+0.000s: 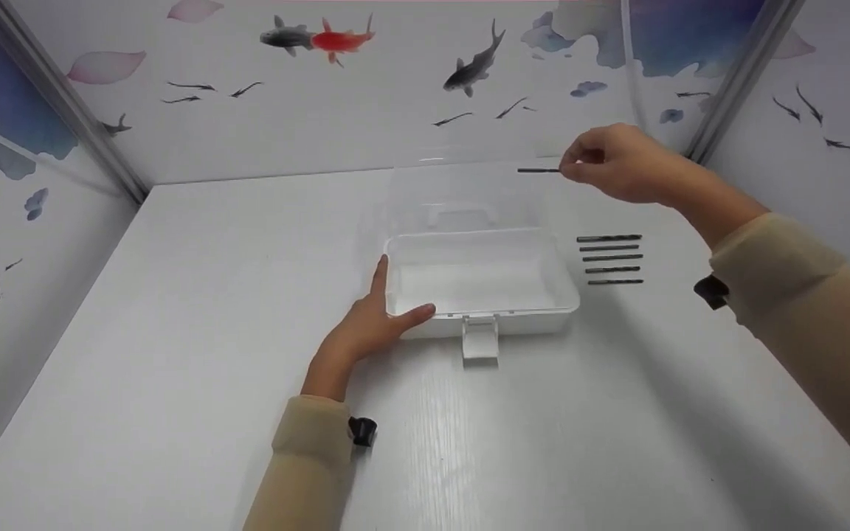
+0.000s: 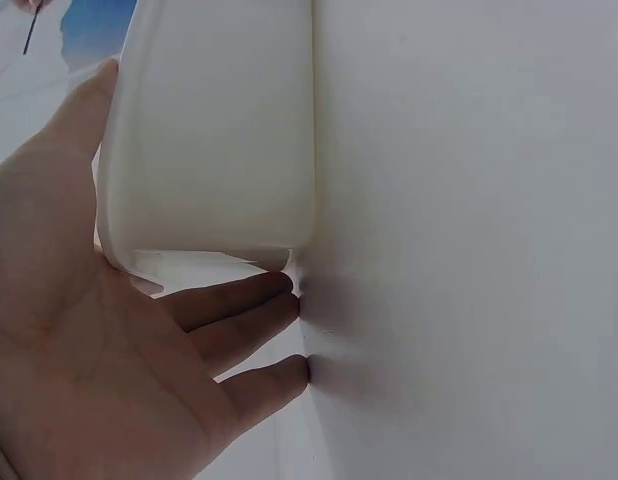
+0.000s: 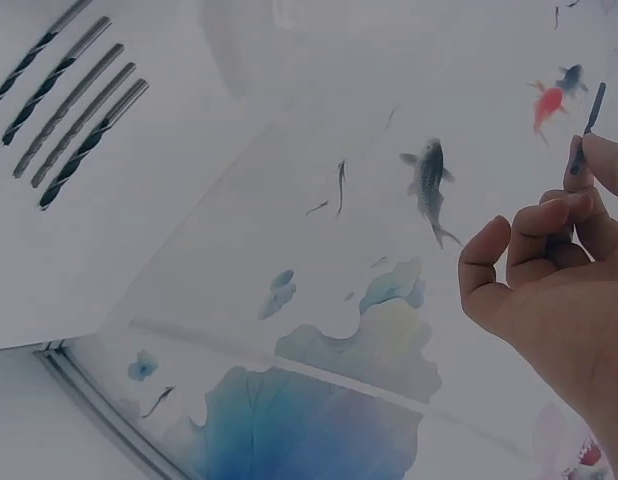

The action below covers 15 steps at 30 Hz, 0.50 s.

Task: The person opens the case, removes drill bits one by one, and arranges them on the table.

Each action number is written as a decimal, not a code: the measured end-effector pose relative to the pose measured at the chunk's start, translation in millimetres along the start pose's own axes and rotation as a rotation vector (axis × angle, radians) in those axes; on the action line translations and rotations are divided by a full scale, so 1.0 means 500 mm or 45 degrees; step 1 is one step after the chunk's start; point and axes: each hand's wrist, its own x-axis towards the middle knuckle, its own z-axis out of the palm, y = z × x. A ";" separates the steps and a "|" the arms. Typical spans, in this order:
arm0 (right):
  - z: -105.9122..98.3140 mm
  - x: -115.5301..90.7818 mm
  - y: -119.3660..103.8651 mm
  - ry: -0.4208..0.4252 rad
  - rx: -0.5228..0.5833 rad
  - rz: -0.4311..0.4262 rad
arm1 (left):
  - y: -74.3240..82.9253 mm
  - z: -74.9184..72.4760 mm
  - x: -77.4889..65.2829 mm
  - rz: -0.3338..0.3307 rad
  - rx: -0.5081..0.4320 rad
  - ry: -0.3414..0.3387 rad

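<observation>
A white plastic box (image 1: 528, 324) sits on the table with its clear lid (image 1: 462, 193) swung back behind it. At the box's front left corner is my left hand (image 1: 362, 324), its thumb on the front rim and its index finger along the left side. In the left wrist view, the other fingers of the left hand (image 2: 99, 330) extend past the box wall, fingertips at the tabletop. Raised behind the box's right side, my right hand (image 1: 617, 162) pinches a thin dark drill bit (image 1: 538, 170) by one end. Several more drill bits (image 1: 612, 258) lie in a row right of the box.
A white latch (image 1: 480, 343) hangs from the box's front wall. White panels printed with fish and petals (image 1: 336, 40) stand behind and at both sides of the white table (image 1: 196, 310). Metal posts (image 1: 742, 81) mark the back corners.
</observation>
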 end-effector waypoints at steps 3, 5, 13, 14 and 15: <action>0.003 -0.023 0.026 0.027 0.016 0.001 | 0.000 0.002 0.000 0.004 -0.002 0.009; 0.009 -0.036 0.046 0.050 0.028 0.006 | 0.000 0.003 0.000 0.011 0.001 0.012; 0.036 -0.069 0.116 0.083 0.075 0.083 | 0.005 -0.002 -0.002 -0.023 0.031 0.006; 0.039 -0.072 0.124 0.076 0.081 0.097 | 0.006 -0.004 -0.003 -0.023 0.031 0.005; 0.043 -0.075 0.131 0.068 0.088 0.112 | 0.005 -0.006 -0.002 -0.023 0.028 0.004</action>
